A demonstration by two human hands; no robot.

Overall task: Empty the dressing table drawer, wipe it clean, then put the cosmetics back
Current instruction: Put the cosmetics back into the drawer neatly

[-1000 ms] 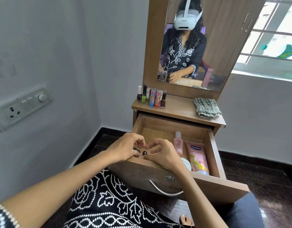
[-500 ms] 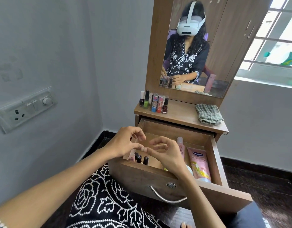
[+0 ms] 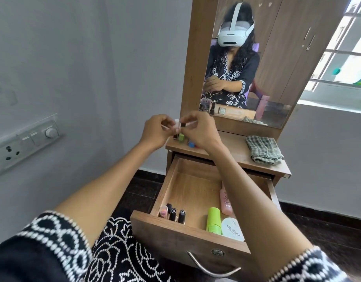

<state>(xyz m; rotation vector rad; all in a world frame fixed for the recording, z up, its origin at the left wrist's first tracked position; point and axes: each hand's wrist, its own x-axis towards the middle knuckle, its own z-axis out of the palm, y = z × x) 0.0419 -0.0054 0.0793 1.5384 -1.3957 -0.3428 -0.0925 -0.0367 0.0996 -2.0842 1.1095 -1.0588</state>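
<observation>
The wooden drawer (image 3: pixel 175 231) stands pulled open. In its front left corner stand several small dark-capped bottles (image 3: pixel 176 214). At the front right lie a green bottle (image 3: pixel 213 219), a white nail polish jar (image 3: pixel 232 230) and a pink bottle (image 3: pixel 225 199). My left hand (image 3: pixel 154 132) and right hand (image 3: pixel 199 132) are raised together over the left end of the table top (image 3: pixel 232 149). Each pinches a small blurred bottle: a white-capped one (image 3: pixel 177 124) on the left, a dark-capped one (image 3: pixel 183 125) on the right. Below them on the top stand a green bottle (image 3: pixel 181 137) and a blue one (image 3: pixel 191 143).
A folded checked cloth (image 3: pixel 264 149) lies on the right of the table top. The mirror (image 3: pixel 257 58) rises behind it. A switch panel (image 3: pixel 25 143) is on the left wall and a window (image 3: pixel 342 58) on the right. My lap is just below the drawer handle (image 3: pixel 212 268).
Both hands have lifted from the drawer's front left corner up to the table top, carrying small bottles. The pink tube seen earlier is hidden behind my right arm.
</observation>
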